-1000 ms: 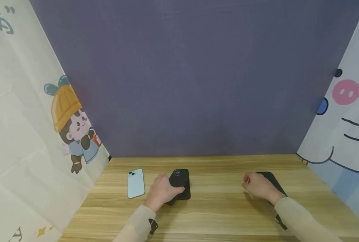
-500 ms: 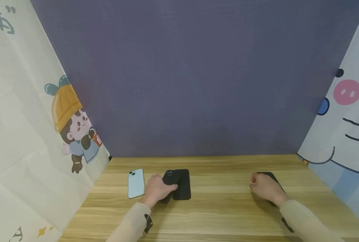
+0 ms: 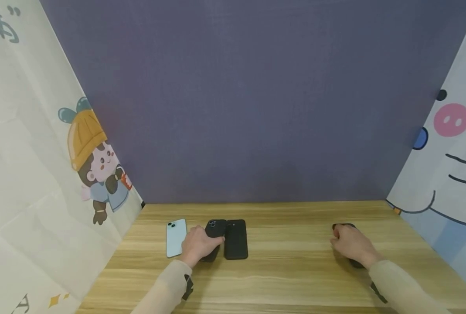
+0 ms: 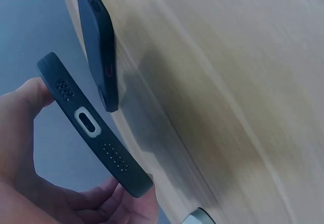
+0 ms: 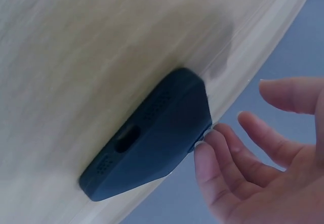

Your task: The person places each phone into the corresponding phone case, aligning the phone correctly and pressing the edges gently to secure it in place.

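Between a pale phone (image 3: 175,237) and a black phone (image 3: 236,240), the left hand (image 3: 198,245) clamps a third phone (image 3: 214,233); rightward, the right hand (image 3: 353,244), thumb parted, overhangs a fourth phone (image 5: 157,133).

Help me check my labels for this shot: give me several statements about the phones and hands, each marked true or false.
1. The left hand holds a black phone. True.
2. Exactly three phones are visible. False: there are four.
3. The light phone lies farthest left. True.
4. The light phone lies screen up. False: its cameras face up.
5. The right hand is at the far-right phone. True.
6. The hands touch each other. False: they are apart.
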Tool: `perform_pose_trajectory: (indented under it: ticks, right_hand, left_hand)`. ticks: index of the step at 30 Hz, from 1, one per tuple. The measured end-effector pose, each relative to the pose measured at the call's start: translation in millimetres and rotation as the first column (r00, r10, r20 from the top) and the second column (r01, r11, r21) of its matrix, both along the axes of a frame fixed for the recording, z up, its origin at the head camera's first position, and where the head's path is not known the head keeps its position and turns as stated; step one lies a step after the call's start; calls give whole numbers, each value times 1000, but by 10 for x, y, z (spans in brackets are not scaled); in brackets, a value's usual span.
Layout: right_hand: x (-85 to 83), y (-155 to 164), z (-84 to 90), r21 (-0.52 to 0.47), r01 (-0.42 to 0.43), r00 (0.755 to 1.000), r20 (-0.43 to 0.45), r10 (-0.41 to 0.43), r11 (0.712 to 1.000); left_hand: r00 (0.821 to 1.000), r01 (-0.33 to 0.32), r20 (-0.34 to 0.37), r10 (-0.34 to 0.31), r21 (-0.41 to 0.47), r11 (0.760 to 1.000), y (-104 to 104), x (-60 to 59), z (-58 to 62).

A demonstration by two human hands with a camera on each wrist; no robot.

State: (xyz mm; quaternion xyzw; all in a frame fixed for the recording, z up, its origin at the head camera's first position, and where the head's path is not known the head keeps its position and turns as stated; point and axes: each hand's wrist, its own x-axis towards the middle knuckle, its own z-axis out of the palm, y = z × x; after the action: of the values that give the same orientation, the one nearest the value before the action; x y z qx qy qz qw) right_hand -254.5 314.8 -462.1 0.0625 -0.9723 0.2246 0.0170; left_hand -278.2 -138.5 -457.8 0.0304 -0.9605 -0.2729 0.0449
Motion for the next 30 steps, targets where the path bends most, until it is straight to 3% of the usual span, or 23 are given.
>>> perform_pose_trajectory:
  ticks: [15, 30]
  right_hand:
    - [-50, 216, 16, 140, 86, 996, -37, -81, 986]
    - [-19, 256, 32, 150, 127, 986, 87, -141, 981]
  left_hand:
    - [998, -64, 5, 64, -29, 998, -41, -98, -70]
    - [998, -65, 18, 67, -103, 993, -71, -159, -91]
